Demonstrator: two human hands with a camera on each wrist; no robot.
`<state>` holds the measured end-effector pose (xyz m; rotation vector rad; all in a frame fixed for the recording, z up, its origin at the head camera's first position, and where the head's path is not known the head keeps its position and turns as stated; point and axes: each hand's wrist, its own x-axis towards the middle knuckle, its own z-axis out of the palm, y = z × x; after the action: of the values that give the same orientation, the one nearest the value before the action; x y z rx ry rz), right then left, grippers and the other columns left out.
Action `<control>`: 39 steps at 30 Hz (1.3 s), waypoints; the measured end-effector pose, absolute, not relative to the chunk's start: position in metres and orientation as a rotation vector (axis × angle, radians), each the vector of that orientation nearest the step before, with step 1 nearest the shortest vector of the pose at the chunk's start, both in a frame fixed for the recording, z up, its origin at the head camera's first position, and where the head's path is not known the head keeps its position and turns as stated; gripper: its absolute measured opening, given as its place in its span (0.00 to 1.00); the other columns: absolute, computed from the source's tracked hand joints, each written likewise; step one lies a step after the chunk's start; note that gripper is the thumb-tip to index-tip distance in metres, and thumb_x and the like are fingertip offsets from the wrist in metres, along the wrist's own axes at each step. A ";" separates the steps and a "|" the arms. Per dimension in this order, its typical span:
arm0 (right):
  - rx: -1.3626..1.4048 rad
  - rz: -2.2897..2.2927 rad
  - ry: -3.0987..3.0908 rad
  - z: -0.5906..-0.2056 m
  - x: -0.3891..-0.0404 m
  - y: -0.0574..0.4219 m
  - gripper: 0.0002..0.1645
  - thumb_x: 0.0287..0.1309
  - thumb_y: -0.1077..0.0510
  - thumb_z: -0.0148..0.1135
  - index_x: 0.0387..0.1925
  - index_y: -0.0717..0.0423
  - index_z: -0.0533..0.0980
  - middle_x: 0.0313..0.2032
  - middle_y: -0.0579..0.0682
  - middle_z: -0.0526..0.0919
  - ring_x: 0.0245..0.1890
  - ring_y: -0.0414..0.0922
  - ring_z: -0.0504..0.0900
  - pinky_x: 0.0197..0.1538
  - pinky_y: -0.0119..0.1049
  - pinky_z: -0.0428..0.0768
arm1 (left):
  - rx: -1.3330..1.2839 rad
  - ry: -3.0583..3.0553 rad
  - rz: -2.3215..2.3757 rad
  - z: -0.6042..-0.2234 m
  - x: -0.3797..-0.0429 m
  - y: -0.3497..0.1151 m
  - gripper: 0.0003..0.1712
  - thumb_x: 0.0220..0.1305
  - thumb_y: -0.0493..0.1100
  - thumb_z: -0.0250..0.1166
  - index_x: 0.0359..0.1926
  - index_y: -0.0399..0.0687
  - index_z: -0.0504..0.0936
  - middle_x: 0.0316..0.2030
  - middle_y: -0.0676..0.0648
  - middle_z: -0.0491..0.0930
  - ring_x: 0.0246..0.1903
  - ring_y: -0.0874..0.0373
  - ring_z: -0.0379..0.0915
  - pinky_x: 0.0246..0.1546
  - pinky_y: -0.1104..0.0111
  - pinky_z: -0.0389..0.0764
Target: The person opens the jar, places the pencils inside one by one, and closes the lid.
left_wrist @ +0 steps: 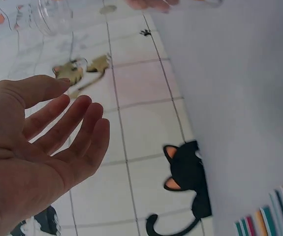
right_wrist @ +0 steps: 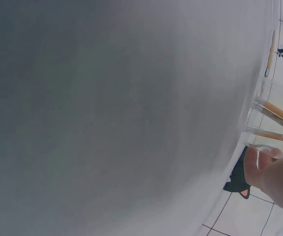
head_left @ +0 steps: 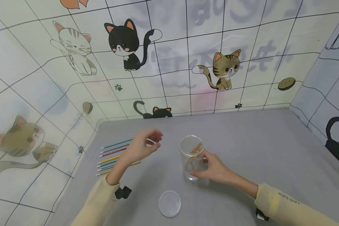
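Observation:
My right hand (head_left: 214, 168) grips a clear, tall cylindrical jar (head_left: 187, 169) low on its side, and the jar stands upright on the table. Several pencils (head_left: 197, 148) lean inside it; in the right wrist view, pencils (right_wrist: 279, 118) show through its clear wall near the fingers. My left hand (head_left: 141, 146) is raised to the left of the jar, apart from it, with fingers loosely bent and nothing in them, as the left wrist view of the hand (left_wrist: 47, 142) also shows. Beneath and beside it lies a row of teal, red and yellow pencils (head_left: 110, 160), partly hidden by the forearm.
A clear round disc like a lid (head_left: 169, 204) lies on the grey tabletop (head_left: 257, 141) near the front. Cloth walls (head_left: 175, 62) printed with cats and grid lines stand behind and at both sides.

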<state>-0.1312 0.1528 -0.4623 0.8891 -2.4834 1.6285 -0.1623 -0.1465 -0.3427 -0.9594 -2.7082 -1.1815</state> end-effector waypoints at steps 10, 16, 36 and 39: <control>0.886 1.641 -2.485 -0.461 -0.131 0.153 0.37 0.42 0.58 0.82 0.55 0.48 0.73 0.48 0.41 0.83 0.49 0.42 0.80 0.52 0.45 0.80 | -0.811 -2.706 -1.196 -0.372 -0.154 -0.196 0.19 0.57 0.26 0.70 0.50 0.40 0.80 0.41 0.46 0.83 0.41 0.45 0.81 0.42 0.56 0.84; 0.876 1.660 -2.483 -0.460 -0.131 0.153 0.38 0.41 0.57 0.82 0.55 0.48 0.73 0.49 0.42 0.82 0.49 0.42 0.80 0.52 0.45 0.80 | -0.697 -2.791 -1.178 -0.379 -0.150 -0.207 0.21 0.56 0.27 0.71 0.50 0.43 0.80 0.41 0.47 0.82 0.42 0.46 0.81 0.43 0.58 0.84; 0.880 1.667 -2.501 -0.461 -0.130 0.152 0.39 0.41 0.57 0.82 0.56 0.48 0.73 0.50 0.43 0.82 0.50 0.44 0.80 0.53 0.46 0.80 | -0.600 -2.766 -1.256 -0.410 -0.146 -0.230 0.23 0.53 0.23 0.71 0.50 0.40 0.81 0.44 0.40 0.82 0.42 0.41 0.81 0.43 0.53 0.83; 0.874 1.664 -2.506 -0.461 -0.130 0.152 0.38 0.41 0.57 0.82 0.56 0.48 0.73 0.50 0.43 0.82 0.50 0.43 0.80 0.53 0.45 0.80 | -0.597 -2.754 -1.267 -0.415 -0.147 -0.235 0.23 0.53 0.23 0.71 0.50 0.40 0.81 0.44 0.38 0.82 0.43 0.41 0.81 0.43 0.57 0.83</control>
<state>-0.1300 0.1521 -0.4605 0.8737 -2.5056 1.6636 -0.1465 -0.2349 -0.4147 -0.5967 -2.7536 -1.2669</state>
